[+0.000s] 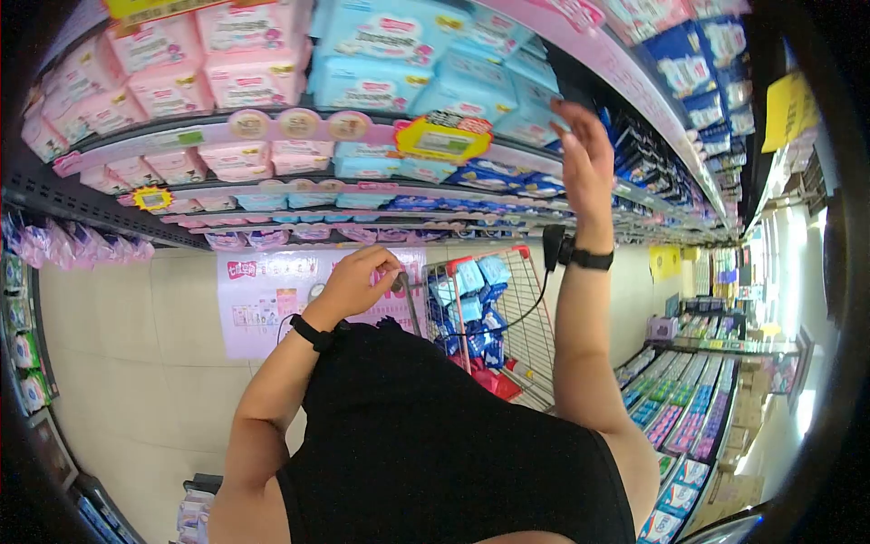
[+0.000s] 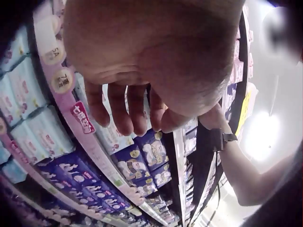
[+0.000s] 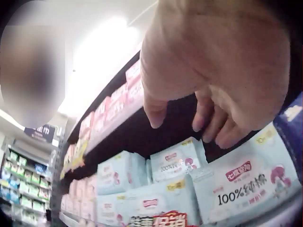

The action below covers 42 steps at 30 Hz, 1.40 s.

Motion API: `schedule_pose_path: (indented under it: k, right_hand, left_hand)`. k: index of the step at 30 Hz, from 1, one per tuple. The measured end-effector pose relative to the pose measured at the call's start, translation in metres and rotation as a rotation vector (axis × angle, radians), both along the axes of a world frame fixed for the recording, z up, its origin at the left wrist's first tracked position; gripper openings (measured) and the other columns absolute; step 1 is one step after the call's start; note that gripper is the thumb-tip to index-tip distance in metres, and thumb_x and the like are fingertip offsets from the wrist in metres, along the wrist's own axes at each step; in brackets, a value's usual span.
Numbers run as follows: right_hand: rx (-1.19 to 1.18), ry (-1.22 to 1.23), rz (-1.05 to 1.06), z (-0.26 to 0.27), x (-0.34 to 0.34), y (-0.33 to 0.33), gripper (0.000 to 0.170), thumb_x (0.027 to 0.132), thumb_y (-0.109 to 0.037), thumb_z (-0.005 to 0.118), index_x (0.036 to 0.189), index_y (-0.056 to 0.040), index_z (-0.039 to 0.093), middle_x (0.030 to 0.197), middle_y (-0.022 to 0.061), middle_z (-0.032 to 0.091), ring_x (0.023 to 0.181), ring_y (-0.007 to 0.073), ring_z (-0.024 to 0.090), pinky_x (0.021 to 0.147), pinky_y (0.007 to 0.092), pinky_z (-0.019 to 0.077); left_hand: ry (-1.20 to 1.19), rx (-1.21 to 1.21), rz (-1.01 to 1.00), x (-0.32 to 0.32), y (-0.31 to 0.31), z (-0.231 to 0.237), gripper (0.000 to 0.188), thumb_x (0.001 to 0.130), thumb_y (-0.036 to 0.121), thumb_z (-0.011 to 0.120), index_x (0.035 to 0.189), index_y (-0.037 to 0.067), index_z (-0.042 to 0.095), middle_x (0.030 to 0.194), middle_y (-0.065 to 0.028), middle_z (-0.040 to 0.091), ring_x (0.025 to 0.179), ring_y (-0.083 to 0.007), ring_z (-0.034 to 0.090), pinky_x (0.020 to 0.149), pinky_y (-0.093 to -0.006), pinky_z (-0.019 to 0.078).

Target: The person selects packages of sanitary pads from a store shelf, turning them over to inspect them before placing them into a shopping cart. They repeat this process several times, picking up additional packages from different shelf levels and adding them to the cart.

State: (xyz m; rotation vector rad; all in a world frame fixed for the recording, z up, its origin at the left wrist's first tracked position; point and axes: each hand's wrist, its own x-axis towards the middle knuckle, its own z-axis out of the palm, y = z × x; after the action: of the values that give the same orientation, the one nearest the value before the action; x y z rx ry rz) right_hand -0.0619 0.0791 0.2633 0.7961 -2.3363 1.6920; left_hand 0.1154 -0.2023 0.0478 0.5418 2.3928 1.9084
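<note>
My right hand is raised at the right end of the stacked light blue packs, its fingers apart and holding nothing. In the right wrist view its thumb and bent fingers hang just above a light blue pack printed 100%, in front of the dark gap over the stack. My left hand hovers low before my body, fingers loosely bent and no item in it. From the left wrist, that hand overlaps shelf rows of light blue packs and dark blue packs.
A wire shopping cart holding light blue and dark blue packs stands beside me at the shelf. Pink packs fill the shelf's left part. A yellow price sign sticks out from the shelf edge. More stocked shelves stand to the right.
</note>
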Motion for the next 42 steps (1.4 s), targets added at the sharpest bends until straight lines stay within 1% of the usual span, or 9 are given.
schedule_pose_path:
  k: [8,12,18,22,26,34,37,41,42]
  right_hand:
    - [0.257,-0.115,-0.157,0.042,-0.087,-0.067,0.063,0.085,-0.010,0.078,0.141,0.0012,0.050,0.143,0.0174,0.054,0.135,0.0259,0.048,0.115,0.0378,0.0339]
    - [0.124,-0.093,-0.052,0.027,-0.140,-0.042,0.046,0.086,-0.009,0.078,0.129,-0.0033,0.061,0.127,0.0089,0.063,0.122,0.0201,0.055,0.109,0.0354,0.0410]
    - [0.600,0.410,-0.273,0.024,-0.163,-0.025,0.029,0.094,-0.017,0.071,0.120,-0.0046,0.064,0.118,0.0092,0.065,0.112,0.0206,0.059,0.099,0.0350,0.0464]
    - [0.173,0.183,-0.206,0.000,-0.178,0.011,0.037,0.098,-0.024,0.065,0.131,-0.0073,0.060,0.127,0.0119,0.065,0.116,0.0237,0.061,0.098,0.0399,0.0476]
    - [-0.622,-0.408,-0.055,0.002,-0.120,0.014,0.051,0.099,-0.021,0.063,0.145,-0.0073,0.044,0.139,0.0066,0.057,0.126,0.0227,0.056,0.105,0.0441,0.0466]
    - [-0.443,-0.022,-0.061,-0.014,0.030,0.010,0.095,0.066,-0.059,0.088,0.132,-0.0012,0.051,0.122,0.0104,0.059,0.115,0.0218,0.060,0.097,0.0369,0.0511]
    - [-0.430,-0.057,0.003,-0.057,0.066,0.020,0.088,0.065,-0.060,0.088,0.123,-0.0026,0.058,0.121,0.0108,0.060,0.112,0.0219,0.061,0.093,0.0370,0.0512]
    - [0.069,-0.105,0.195,-0.081,0.121,-0.018,0.072,0.068,-0.044,0.089,0.121,-0.0040,0.061,0.122,0.0131,0.061,0.115,0.0289,0.059,0.099,0.0415,0.0470]
    - [0.223,-0.092,0.234,-0.084,0.134,-0.033,0.069,0.070,-0.039,0.089,0.123,-0.0040,0.060,0.124,0.0146,0.060,0.118,0.0319,0.058,0.101,0.0426,0.0452]
  left_hand:
    - [-0.030,0.045,0.107,0.003,-0.066,-0.011,0.013,0.088,0.010,0.068,0.096,0.000,0.063,0.088,-0.0110,0.064,0.081,-0.0240,0.064,0.075,-0.0338,0.0508]
    - [-0.064,0.029,0.128,0.004,-0.087,-0.015,0.015,0.088,0.011,0.068,0.097,0.000,0.062,0.088,-0.0117,0.065,0.081,-0.0248,0.066,0.074,-0.0343,0.0518]
    - [-0.102,0.061,0.144,0.003,-0.092,-0.025,0.015,0.089,0.012,0.069,0.101,0.004,0.064,0.089,-0.0060,0.066,0.082,-0.0170,0.063,0.072,-0.0299,0.0486]
    - [-0.078,0.066,0.138,-0.004,-0.089,-0.019,0.016,0.087,0.010,0.069,0.100,0.001,0.064,0.088,-0.0097,0.065,0.080,-0.0210,0.064,0.072,-0.0319,0.0505]
    - [-0.074,0.041,0.088,-0.009,-0.082,-0.025,0.019,0.086,0.010,0.072,0.100,0.001,0.064,0.088,-0.0106,0.064,0.079,-0.0216,0.062,0.074,-0.0323,0.0508]
    - [-0.131,-0.006,-0.112,-0.018,-0.061,-0.023,0.025,0.086,0.014,0.076,0.106,0.004,0.065,0.092,-0.0055,0.066,0.082,-0.0156,0.063,0.074,-0.0299,0.0514]
    - [-0.359,0.264,-0.364,-0.021,-0.045,-0.031,0.042,0.091,0.025,0.076,0.125,0.008,0.059,0.106,-0.0035,0.066,0.096,-0.0138,0.063,0.078,-0.0293,0.0517]
    - [-0.797,0.843,-0.514,-0.013,-0.010,0.005,0.087,0.088,0.067,0.062,0.149,0.012,0.033,0.133,-0.0138,0.057,0.119,-0.0290,0.060,0.096,-0.0490,0.0535]
    - [-0.838,0.948,-0.596,-0.011,-0.005,0.033,0.077,0.091,0.053,0.069,0.147,0.014,0.033,0.131,-0.0125,0.058,0.116,-0.0269,0.061,0.089,-0.0447,0.0572]
